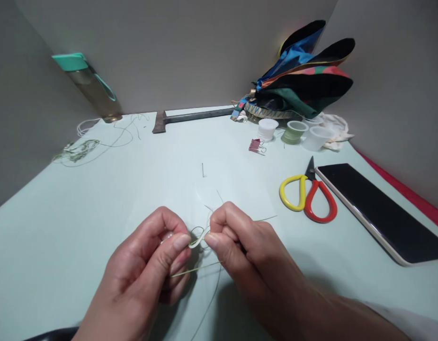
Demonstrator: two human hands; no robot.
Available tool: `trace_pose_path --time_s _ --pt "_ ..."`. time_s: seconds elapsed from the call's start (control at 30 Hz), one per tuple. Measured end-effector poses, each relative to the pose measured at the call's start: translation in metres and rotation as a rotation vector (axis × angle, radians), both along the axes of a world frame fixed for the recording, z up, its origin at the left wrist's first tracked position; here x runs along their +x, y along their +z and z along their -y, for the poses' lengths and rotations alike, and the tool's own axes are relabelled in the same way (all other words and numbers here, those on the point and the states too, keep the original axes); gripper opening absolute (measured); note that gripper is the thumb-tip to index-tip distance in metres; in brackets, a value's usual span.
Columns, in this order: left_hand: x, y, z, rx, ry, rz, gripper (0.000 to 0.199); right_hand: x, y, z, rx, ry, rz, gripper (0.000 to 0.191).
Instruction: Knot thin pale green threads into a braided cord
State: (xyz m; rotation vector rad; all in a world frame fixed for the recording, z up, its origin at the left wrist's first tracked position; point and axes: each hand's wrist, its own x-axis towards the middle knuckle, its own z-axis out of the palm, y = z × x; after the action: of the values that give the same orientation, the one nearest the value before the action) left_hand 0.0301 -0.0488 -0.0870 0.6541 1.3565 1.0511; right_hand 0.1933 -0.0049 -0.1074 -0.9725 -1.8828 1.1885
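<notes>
Green strands (199,239) cross in a small loop just above the surface (62,246), between our two hands, with thin ends sticking out on several sides and one long end trailing down toward us. We judge them light, thin and springy: soft enough to curl tightly, yet likely to slip or split under a hard pinch, so the surest hold looks to be close to the crossing, not at the loose tips.

Our left hand (144,270) and right hand (254,255) almost touch. Both make narrow pinches: the left fingers (179,244) hold the loop's left side, and the right fingers (213,240) hold its right side.

Ahead of them, a short strand (203,170) lies alone on the surface. To the right lie the scissors (307,199) and a phone (375,210), which sits along the surface's right edge. The scissors are the nearest thing to the right hand, though still well apart from it. Farther off stand three cups (294,131) beside a binder clip (254,145), with a metal bar (190,117) along the back and a loose bundle (76,150) at far left. We have the most room to move toward the left and ahead.
</notes>
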Motion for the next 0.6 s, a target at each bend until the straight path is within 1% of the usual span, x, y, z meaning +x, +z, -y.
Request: trace_pose_path --time_s 0.1,0.23,0.3,0.43,0.6 --pt "-0.0006 -0.0007 -0.0018 0.028 -0.028 -0.002 0.042 -0.0004 0.0002 -0.0002 -0.04 -0.002 -0.022 0.022" --pt "-0.0014 0.0021 -0.0055 0.055 -0.057 0.003 0.04 0.0006 0.0031 -0.0018 -0.258 0.029 -0.027 0.021" --pt "-0.0018 0.0044 -0.0068 0.054 -0.065 -0.013 0.038 0.0016 0.0055 -0.0031 -0.321 0.065 -0.025 0.021" --pt "-0.003 0.0077 -0.0081 0.017 -0.107 -0.039 0.038 0.0036 0.0084 -0.0052 -0.331 0.07 -0.014 0.02" --pt "-0.0039 0.0078 -0.0092 -0.025 -0.135 -0.025 0.037 0.0055 0.0091 -0.0073 -0.373 0.075 -0.02 0.019"
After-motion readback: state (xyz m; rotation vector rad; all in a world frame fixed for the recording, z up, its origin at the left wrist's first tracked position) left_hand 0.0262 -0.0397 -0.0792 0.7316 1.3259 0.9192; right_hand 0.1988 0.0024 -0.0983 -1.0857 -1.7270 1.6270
